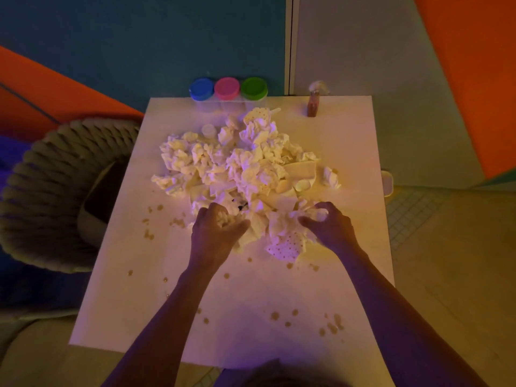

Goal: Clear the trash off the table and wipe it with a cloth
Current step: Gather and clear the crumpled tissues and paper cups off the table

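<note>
Crumpled paper trash (pixel 237 163) heaps on the stained surface (pixel 349 135); my left hand (pixel 217 227) and right hand (pixel 328 224) each clutch wads at its near edge.

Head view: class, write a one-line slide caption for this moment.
Both hands, left hand and right hand, grip crumpled paper at the near edge of the trash pile on the stained white table.

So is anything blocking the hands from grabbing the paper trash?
No. Both hands are already on the near edge of the trash pile: the left hand and the right hand each grip crumpled paper. Nothing lies between them and it.
</note>
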